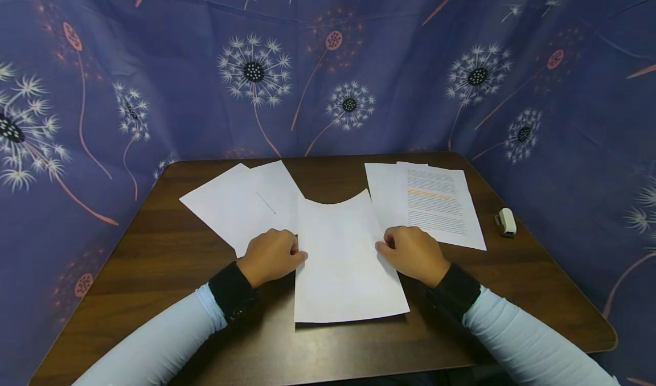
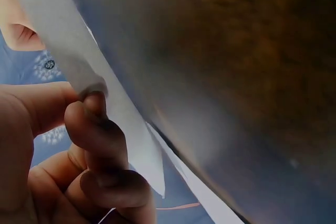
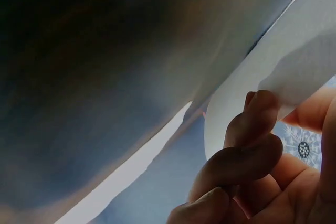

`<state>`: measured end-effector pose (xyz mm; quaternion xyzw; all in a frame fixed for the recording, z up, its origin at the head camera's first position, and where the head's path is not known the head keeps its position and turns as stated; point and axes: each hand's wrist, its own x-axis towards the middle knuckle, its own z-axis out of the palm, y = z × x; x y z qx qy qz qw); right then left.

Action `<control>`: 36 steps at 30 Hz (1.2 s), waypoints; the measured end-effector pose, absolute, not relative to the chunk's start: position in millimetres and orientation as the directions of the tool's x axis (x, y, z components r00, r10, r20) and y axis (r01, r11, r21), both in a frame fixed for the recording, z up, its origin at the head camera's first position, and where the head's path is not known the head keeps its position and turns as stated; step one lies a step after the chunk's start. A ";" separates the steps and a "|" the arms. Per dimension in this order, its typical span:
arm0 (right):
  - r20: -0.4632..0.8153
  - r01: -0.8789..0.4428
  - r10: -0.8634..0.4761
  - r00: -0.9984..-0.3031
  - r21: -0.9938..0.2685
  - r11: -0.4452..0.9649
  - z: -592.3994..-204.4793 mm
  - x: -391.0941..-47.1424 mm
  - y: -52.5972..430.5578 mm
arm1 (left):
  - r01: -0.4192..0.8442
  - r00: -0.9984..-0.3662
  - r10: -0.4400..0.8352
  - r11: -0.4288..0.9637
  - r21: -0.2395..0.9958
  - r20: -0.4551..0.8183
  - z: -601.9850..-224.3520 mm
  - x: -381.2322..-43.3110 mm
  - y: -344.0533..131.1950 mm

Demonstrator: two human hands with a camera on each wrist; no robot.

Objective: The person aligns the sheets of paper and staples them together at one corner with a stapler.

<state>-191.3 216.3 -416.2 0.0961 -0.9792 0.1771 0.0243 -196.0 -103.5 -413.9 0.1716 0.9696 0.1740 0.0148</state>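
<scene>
Between the two hands a white sheet of paper is held up off the table, its far edge bowed downward in the middle. The left hand pinches its left edge between thumb and fingers; the left wrist view shows the fingertips curled under that edge. On the opposite side the right hand pinches the right edge the same way, fingers beneath the sheet in the right wrist view. The side facing up looks blank in the head view.
White sheets overlap at the back left, one with a short dark line. At the back right lie more sheets, the top page printed with an orange-highlighted line. A small white stapler-like object rests near the right edge of the brown table.
</scene>
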 end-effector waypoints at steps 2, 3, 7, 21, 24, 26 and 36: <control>0.075 -0.191 -0.176 -0.982 -0.335 0.923 -417.8 -191.3 216.0 | 0.321 -0.942 0.334 0.884 0.341 0.021 -414.9 -195.9 -102.9; 0.072 -0.188 -0.174 -0.982 -0.334 0.924 -418.5 -191.3 215.9 | 0.318 -0.943 0.333 0.884 0.343 0.017 -415.0 -195.7 -102.6; 0.046 -0.176 -0.170 -0.984 -0.333 0.926 -419.8 -191.6 215.4 | 0.304 -0.945 0.327 0.889 0.344 -0.009 -415.1 -195.3 -102.0; -0.039 -0.168 -0.184 -0.982 -0.266 0.949 -421.4 -195.4 215.0 | 0.283 -0.935 0.333 0.909 0.306 -0.126 -415.1 -197.8 -98.7; -0.040 -0.168 -0.183 -0.982 -0.251 0.953 -420.7 -195.5 215.5 | 0.276 -0.933 0.329 0.914 0.298 -0.147 -415.0 -199.1 -98.9; -0.036 -0.167 -0.180 -0.983 -0.237 0.957 -419.8 -195.6 215.9 | 0.269 -0.932 0.325 0.917 0.294 -0.162 -414.4 -200.4 -98.8; -0.027 -0.167 -0.177 -0.984 -0.217 0.962 -416.5 -194.9 216.7 | 0.267 -0.930 0.321 0.924 0.274 -0.178 -412.1 -206.8 -97.0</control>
